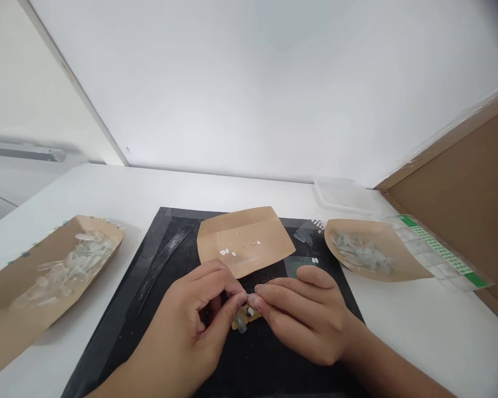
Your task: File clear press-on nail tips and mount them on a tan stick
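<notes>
My left hand [205, 315] and my right hand [305, 315] meet over the black mat [249, 359], fingertips pinched together. Between them is a small translucent piece [249, 297], mostly covered by the fingers, so its exact kind cannot be made out. Just below the fingertips lies a yellowish scrap [255, 317] with a small white bit on it. A clear, nail-tip-shaped piece [241, 324] rests beside the scrap, under my left fingertips. Behind the hands, a brown paper tray [249, 221] holds several tiny white bits [227, 252].
At left, a brown paper tray [8, 326] holds many clear nail-tip-shaped pieces [74, 262]; another [402, 268] stands right. A dark curved strip [157, 271] lies on the mat. Clear sheets [307, 232], a green-labelled clear case [444, 251] and a clear plastic tray [344, 196] are around.
</notes>
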Demonstrator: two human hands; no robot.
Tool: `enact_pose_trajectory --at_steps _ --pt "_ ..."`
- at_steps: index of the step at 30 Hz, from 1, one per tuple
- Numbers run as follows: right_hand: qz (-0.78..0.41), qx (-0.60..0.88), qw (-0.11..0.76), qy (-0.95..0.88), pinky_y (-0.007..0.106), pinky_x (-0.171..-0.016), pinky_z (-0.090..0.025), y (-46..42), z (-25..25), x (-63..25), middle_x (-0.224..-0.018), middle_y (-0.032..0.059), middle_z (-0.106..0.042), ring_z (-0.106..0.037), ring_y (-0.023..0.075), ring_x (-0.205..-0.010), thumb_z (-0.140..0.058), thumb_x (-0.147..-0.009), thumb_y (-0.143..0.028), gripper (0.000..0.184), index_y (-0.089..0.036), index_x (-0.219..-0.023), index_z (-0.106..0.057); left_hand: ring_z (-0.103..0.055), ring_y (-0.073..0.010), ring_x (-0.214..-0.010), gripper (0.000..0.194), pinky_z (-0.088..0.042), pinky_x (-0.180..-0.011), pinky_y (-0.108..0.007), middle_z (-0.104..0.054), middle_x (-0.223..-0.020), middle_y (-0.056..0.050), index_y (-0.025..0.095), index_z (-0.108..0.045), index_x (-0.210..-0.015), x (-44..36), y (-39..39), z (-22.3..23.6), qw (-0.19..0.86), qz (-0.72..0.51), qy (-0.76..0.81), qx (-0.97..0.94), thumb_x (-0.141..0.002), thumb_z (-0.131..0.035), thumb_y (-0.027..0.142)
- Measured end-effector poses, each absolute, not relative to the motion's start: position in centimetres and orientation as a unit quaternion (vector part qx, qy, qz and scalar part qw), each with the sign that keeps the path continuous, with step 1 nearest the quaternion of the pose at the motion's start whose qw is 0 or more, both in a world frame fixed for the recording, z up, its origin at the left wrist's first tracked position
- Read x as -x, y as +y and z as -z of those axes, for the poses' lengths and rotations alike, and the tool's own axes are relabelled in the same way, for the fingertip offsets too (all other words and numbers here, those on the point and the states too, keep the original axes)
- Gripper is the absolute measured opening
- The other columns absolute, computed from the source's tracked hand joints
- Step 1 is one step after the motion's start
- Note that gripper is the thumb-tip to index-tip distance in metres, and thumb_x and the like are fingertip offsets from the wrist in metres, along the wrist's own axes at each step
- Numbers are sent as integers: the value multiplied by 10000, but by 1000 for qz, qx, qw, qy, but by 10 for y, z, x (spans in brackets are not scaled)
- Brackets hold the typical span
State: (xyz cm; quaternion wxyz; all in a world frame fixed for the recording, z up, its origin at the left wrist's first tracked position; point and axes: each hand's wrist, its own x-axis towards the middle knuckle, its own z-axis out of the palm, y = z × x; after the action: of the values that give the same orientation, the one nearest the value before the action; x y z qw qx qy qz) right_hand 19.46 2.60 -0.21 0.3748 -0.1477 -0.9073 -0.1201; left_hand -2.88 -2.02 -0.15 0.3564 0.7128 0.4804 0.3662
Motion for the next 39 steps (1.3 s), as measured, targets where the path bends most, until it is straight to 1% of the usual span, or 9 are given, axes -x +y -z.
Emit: enact_pose_trajectory --at_steps 8,15,22,26,30,32,35,37,39 --pt "118 149 368 -910 323 -744 -438 25 -1 -195 -808 -19 -769 -707 113 -737 -676 -967 -68 294 -197 -703 -673 -633 -146 -761 183 -509 -663 -267 -639 -905 -33 217 -666 -944 29 -24 3 301 -388 442 -751 -1013 -540 104" --pt "116 151 369 -910 321 -729 -431 23 -1 -198 -844 -15 -785 -714 111 -753 -726 -943 -88 253 -193 -716 -686 -639 -130 -812 177 -512 -730 -238 -630 -950 -20 218 -622 -1022 31 -22 3 242 -388 444 -771 -1016 -529 67" --pt "119 161 365 -909 322 -695 -415 24 -4 -201 -852 -20 -808 -703 96 -722 -709 -956 -84 260 -192 -720 -692 -580 -110 -695 100 -466 -648 -225 -613 -894 18 236 -582 -1042 36 -17 1 158 -386 517 -747 -1048 -530 151" --pt "122 166 373 -905 322 -732 -428 24 -5 -201 -846 -29 -809 -704 87 -726 -681 -973 -82 301 -196 -695 -673 -577 -111 -679 118 -462 -638 -226 -599 -853 32 240 -553 -1034 38 -17 1 168 -381 504 -757 -1060 -480 152" --pt "110 165 385 -901 326 -734 -426 25 -4 -201 -847 -22 -804 -720 96 -732 -726 -938 -70 294 -186 -677 -656 -583 -120 -682 139 -454 -631 -245 -594 -838 35 242 -539 -992 38 -15 5 168 -361 507 -764 -1085 -456 178" --pt "107 168 387 -901 329 -747 -425 25 -3 -201 -855 -22 -807 -723 97 -734 -739 -931 -72 289 -183 -678 -654 -615 -125 -746 125 -475 -678 -251 -617 -892 23 238 -557 -1011 38 -12 8 171 -349 506 -770 -1089 -477 182" --pt "102 172 398 -896 334 -771 -424 25 -4 -201 -857 -17 -813 -721 91 -733 -723 -946 -71 297 -179 -680 -649 -653 -129 -956 122 -509 -856 -248 -645 -1046 -8 228 -603 -1102 38 -9 14 169 -359 477 -784 -1077 -523 140" --pt "96 177 404 -892 335 -768 -421 26 -4 -200 -849 -15 -814 -720 88 -723 -700 -963 -67 309 -176 -680 -643 -632 -131 -1101 192 -493 -979 -242 -638 -1144 -28 223 -627 -1184 38 -8 16 161 -379 453 -791 -1060 -554 95" --pt "85 181 404 -892 338 -757 -416 26 -2 -201 -840 -15 -809 -720 88 -710 -691 -974 -72 303 -174 -693 -642 -602 -130 -1178 272 -475 -1037 -229 -621 -1210 -45 215 -637 -1262 37 -9 16 161 -390 425 -801 -1042 -584 63"
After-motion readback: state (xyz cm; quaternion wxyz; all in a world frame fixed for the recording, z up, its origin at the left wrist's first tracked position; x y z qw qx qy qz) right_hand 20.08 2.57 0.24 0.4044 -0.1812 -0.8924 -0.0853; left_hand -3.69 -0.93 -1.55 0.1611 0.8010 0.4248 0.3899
